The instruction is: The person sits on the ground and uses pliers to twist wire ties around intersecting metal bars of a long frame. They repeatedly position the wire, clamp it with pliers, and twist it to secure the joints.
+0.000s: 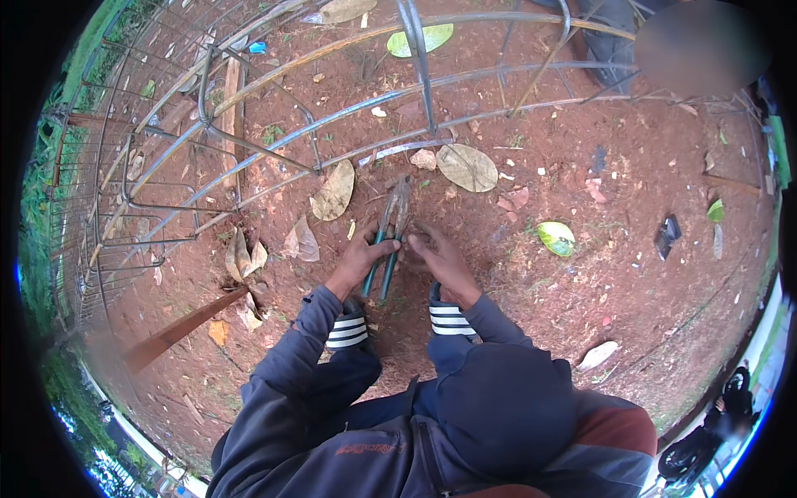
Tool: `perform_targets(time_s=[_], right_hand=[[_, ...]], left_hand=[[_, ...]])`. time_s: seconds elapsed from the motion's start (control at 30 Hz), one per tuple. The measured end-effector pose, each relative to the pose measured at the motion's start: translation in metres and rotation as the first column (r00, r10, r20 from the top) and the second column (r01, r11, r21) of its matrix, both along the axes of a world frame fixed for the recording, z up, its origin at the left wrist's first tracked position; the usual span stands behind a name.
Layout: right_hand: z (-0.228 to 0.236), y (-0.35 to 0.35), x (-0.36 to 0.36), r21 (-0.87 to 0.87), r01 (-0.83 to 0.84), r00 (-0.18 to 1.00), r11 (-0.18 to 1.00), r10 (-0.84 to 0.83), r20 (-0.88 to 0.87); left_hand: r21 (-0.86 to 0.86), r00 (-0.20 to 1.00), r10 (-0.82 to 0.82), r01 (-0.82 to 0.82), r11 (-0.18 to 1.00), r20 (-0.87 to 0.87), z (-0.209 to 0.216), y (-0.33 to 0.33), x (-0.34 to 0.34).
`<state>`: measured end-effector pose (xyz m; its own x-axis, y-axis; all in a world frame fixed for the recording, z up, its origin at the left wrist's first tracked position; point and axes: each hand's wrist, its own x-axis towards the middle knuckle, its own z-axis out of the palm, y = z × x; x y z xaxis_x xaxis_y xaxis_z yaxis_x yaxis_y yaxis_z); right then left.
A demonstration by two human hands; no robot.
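Observation:
Low over the red soil, between my shoes, my left hand is closed around a pair of green-handled pliers. The dark, worn jaws point away from me toward the rebar frame, and the handle ends stick out below my fingers. Close beside the pliers on the right, my right hand has its fingers bent in toward the handles. Its fingertips are drawn together, and whatever they pinch is too small to tell. A curved rebar cage made of long rods and bent stirrups spans the ground just ahead.
Dry leaves lie scattered over the soil. A wooden stake leans at the left, and a wooden plank lies under the cage. A black object is on the ground at right. Another person's leg stands beyond the rods.

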<state>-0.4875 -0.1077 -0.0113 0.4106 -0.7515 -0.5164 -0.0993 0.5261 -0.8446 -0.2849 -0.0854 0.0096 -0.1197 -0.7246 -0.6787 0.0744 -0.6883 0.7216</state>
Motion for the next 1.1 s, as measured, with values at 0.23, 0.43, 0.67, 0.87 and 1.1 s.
perform_targets(time_s=[0.23, 0.43, 0.67, 0.87, 1.1], right_hand=[[0.070, -0.017, -0.040, 0.034, -0.108, 0.992, 0.994, 0.110, -0.057], [0.099, -0.030, -0.056, -0.219, -0.274, 0.919, 0.937, 0.187, -0.347], [0.151, -0.033, -0.060, -0.102, -0.240, 0.897, 0.965, 0.180, -0.404], [0.148, -0.043, -0.066, -0.152, -0.221, 0.873, 0.963, 0.126, -0.472], [0.144, -0.055, -0.074, -0.215, -0.244, 0.847, 0.946, 0.100, -0.523]], left_hand=[[0.083, 0.553, 0.179, -0.193, 0.978, -0.813, -0.008, -0.011, -0.038], [0.160, 0.275, 0.201, -0.164, 0.973, -0.940, -0.032, -0.024, -0.066], [0.092, 0.224, 0.113, -0.099, 0.991, -0.968, -0.032, -0.037, -0.081], [0.140, 0.169, 0.161, -0.129, 0.982, -0.972, -0.038, -0.051, -0.099], [0.068, 0.088, 0.090, -0.223, 0.972, -0.992, -0.069, -0.066, -0.122]])
